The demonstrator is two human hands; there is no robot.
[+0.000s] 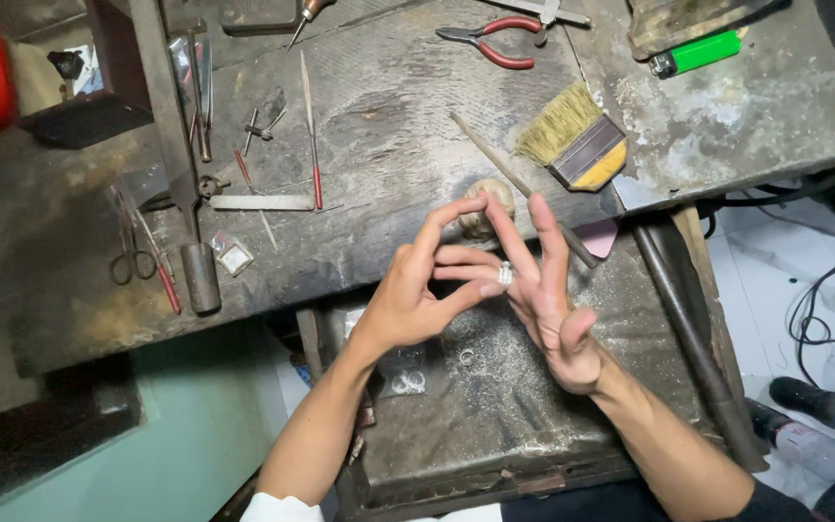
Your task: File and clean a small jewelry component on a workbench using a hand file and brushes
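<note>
Silver ring (pixel 505 274) on right hand (pixel 548 300) finger, left hand (pixel 417 290) fingertips touching it

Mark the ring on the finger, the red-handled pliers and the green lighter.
ring (pixel 505 274): head view, on the silver band, on a right-hand finger.
red-handled pliers (pixel 504 39): head view, where the red handles begin.
green lighter (pixel 703 52): head view, middle of the green body.
</note>
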